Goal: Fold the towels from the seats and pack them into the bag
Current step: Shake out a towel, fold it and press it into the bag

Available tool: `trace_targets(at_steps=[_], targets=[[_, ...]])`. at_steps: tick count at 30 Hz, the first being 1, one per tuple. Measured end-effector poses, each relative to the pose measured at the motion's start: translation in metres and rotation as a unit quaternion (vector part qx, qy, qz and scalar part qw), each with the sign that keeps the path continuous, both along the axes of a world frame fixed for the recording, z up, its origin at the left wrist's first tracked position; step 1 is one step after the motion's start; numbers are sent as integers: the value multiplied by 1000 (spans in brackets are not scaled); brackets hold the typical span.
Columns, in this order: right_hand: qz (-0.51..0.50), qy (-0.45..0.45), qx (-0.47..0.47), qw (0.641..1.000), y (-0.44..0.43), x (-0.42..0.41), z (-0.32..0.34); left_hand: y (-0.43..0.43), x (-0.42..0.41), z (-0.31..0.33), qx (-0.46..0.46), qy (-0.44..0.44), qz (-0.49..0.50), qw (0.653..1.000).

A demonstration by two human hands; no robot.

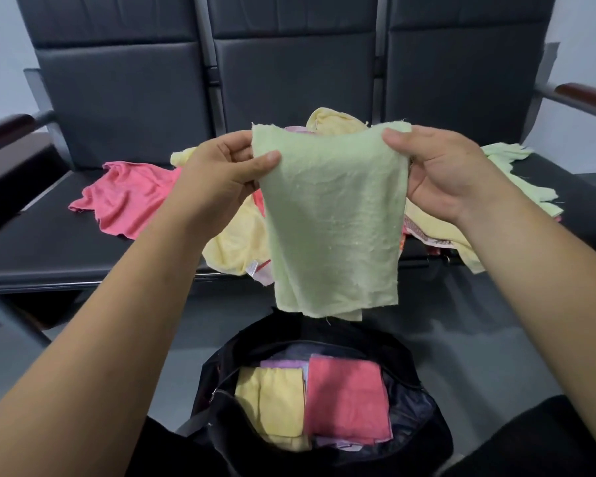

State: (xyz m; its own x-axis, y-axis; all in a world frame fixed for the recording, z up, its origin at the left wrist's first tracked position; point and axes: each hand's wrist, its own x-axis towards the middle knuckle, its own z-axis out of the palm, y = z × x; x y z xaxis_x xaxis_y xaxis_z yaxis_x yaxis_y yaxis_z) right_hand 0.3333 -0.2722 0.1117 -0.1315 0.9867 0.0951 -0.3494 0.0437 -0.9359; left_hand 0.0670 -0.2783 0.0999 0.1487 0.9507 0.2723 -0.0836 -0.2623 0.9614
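Aloft, both hands pinch green towel (334, 215) — bag (424, 401) below.

Before you the black seats (49, 249) carry loose towels; a pink towel (128, 201) lies spread on your left seat; a yellow towel (236, 242) heaps on the middle one, drooping over its front edge; pale green towels (506, 156) lie at the right, perhaps over a patterned cloth; on the grey floor (479, 346) stands the open black bag (399, 363).

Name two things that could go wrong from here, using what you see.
The left hand and right hand pinch the green towel only at its top corners; its bottom edges hang uneven, so the fold may skew. The bag already holds folded towels; dropping it in could rumple them.
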Motion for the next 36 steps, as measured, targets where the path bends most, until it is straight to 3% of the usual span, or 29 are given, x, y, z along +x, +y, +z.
trace_targets(at_steps=[5, 12, 16, 18, 21, 24, 28, 31, 36], targets=[[-51, -4, -9, 999, -14, 0, -2, -10, -1, -7, -33, 10, 11, 999], [-43, 99, -73, 992, -18, -8, -18, -15, 8, -13, -55, -44, 2, 997], [-82, 31, -54, 995, -15, -4, -24, -12, 6, -18, -31, -51, 6, 998], [-85, 6, -36, 996, -16, 0, -24, -9, 0, -20, -5, 11, 45, 999], [-61, -116, -6, 991, -14, 6, -26, -10, -8, -19, 42, 198, 95, 975], [-67, -300, 45, 951, -12, 10, -32, -12, -9, -18, 97, 344, 132, 925], [-83, -467, 103, 874, -12, 9, -30, -7, -10, -23, 119, 416, 156, 888], [-100, -513, 126, 843, -11, 7, -29, -4, -8, -25, 114, 410, 157, 891], [-91, -303, 80, 945, -1, 8, -33, -5, -7, -26, 57, 250, 95, 962]])
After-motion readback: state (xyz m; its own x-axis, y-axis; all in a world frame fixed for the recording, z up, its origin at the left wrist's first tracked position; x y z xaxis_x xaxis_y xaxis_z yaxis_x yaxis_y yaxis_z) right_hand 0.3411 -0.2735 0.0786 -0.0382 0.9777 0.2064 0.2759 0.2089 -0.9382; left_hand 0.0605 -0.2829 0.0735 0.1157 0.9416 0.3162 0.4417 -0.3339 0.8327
